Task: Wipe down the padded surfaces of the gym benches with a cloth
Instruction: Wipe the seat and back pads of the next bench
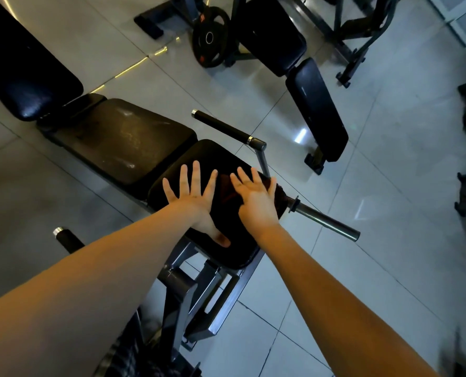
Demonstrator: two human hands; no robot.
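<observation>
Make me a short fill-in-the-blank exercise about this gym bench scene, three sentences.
1. On the bench, the left hand and right hand both press flat on the nearest ____.
2. The cloth lies mostly under the ____ hand.
3. The round weight plate stands on the tiled ____.
Missing words: pad; right; floor.

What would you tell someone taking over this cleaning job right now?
Left hand: open, fingers spread, flat on the near pad.
Right hand: open, pressing the dark cloth onto the same pad.
Done: wiping of the near pad is under way; how much is clean cannot be told.
Left: probably the middle pad, the back pad, and the second bench across the floor.
</observation>
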